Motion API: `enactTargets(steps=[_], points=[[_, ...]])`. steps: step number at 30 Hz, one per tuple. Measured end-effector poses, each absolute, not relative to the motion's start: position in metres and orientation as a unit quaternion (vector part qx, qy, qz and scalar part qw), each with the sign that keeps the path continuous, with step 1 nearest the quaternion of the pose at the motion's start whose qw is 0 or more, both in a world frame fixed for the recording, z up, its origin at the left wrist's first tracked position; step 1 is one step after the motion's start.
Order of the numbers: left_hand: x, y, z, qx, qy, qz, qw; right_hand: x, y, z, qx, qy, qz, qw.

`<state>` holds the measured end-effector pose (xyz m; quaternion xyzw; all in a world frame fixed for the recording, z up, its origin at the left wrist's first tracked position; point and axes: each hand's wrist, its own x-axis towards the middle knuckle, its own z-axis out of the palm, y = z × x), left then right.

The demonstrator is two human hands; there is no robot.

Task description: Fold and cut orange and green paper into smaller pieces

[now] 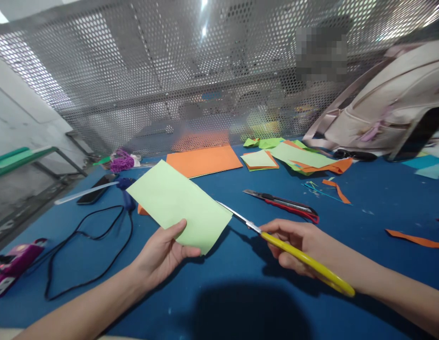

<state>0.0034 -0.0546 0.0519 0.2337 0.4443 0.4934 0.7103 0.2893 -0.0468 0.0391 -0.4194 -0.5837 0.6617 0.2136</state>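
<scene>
A light green sheet of paper (180,203) is pinched in my left hand (166,250), thumb on top and the other fingers mostly beneath it. My right hand (300,245) grips scissors (304,257) with yellow handles. The scissors' metal blades meet the right edge of the green sheet, one blade showing along its upper right corner. Beyond my right hand a red and black utility knife (281,204) lies on the blue table (162,307).
Orange paper (205,161), small square sheets (260,159) and green and orange scraps (304,156) lie along the perforated metal screen (151,89). At left are a glue gun (128,193), its black cord, a phone (97,189) and a purple power strip (17,267). A backpack (389,104) stands at right.
</scene>
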Motion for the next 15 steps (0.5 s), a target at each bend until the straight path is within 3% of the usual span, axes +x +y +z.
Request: enactTargets(steps=[9,12,15], points=[[0.003,-0.055,0.051,0.230,0.445,0.494,0.711,0.289,-0.050,0.047,-0.478,-0.610,0.592,0.223],[0.004,-0.055,0.053,0.228,0.446,0.497,0.708,0.303,-0.040,0.052,-0.535,-0.669,0.448,0.255],[0.004,-0.055,0.054,0.238,0.450,0.504,0.698,0.336,-0.021,0.046,-0.575,-0.751,0.209,0.250]])
